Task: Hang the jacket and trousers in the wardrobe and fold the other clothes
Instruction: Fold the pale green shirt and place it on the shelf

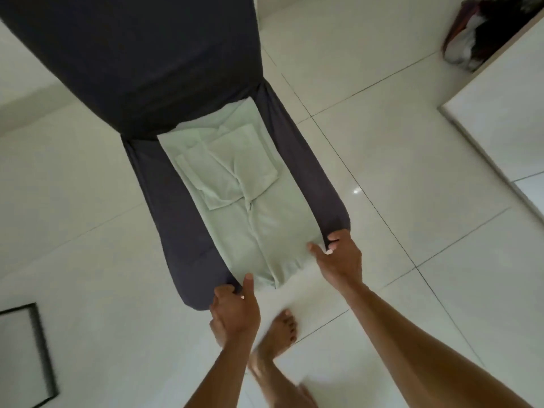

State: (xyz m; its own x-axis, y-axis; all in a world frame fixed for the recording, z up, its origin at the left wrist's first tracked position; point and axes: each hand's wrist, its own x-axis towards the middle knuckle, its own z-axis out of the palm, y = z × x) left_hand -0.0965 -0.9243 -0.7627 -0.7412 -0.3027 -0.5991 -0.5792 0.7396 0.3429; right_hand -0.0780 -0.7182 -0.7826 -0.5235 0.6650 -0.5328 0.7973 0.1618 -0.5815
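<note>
Both hands are pinching the near hem of a pale green shirt (235, 184). The left hand (235, 310) has its thumb on top of the cloth at the shirt's 7 o'clock corner, other fingers curled underneath. The right hand (338, 257) grips the 5 o'clock corner the same way, thumb on the fabric and fingertips tucked round the edge.

The shirt lies flat on the seat of a chair in a dark grey cover (164, 201), body narrowed into a long strip with both sleeves folded in and crossing near the collar end, up at 12 o'clock against the backrest.

Around it there's glossy white floor tile (397, 172), with bare feet (282, 328) showing between the forearms. At 2 o'clock a dark bag (482, 33) sits in a white cabinet opening, and a black-framed panel (26, 354) lies on the floor at 8 o'clock.
</note>
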